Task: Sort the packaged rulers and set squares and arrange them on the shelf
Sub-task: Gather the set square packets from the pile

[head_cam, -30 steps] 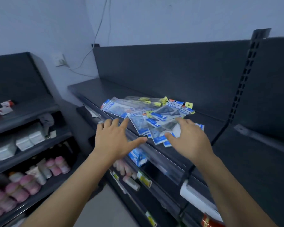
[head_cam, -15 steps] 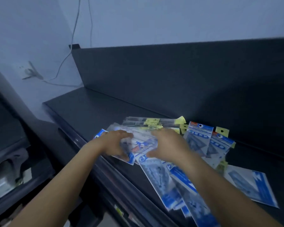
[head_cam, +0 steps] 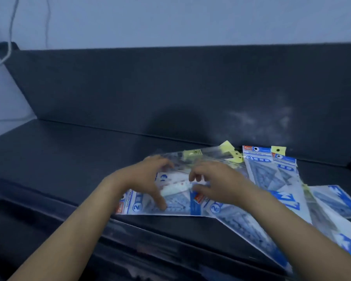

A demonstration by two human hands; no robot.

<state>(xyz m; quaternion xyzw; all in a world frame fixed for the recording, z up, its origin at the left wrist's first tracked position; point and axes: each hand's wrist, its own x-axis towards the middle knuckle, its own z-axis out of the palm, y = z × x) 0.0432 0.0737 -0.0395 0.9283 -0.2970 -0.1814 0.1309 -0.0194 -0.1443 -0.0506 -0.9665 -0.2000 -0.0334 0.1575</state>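
Fingers of the left hand are bent like a claw, tips on the clear wrapping of the pile, while its thumb points down onto a blue-and-white packet lying crosswise at the shelf's front. Motion blur hides whether anything is gripped. Just beside it, the right hand curls its forefinger and thumb towards a white packet between the two hands; I cannot tell whether that pinch is closed.

Under and around both hands the set-square packets lie fanned and overlapping on the dark shelf, spreading right and towards the front edge. Their blue headers read "GEOMETRIC" beside a small red brand tag too blurred to read, and several show a circled "2". Large blue lettering on the lower packets is not legible. Behind the hands lie clear ruler packets with pale yellow hang tabs and a yellow label, print unreadable.

Behind rises the shelf's dark back panel, with a pale wall above and a white cable hanging at the left.
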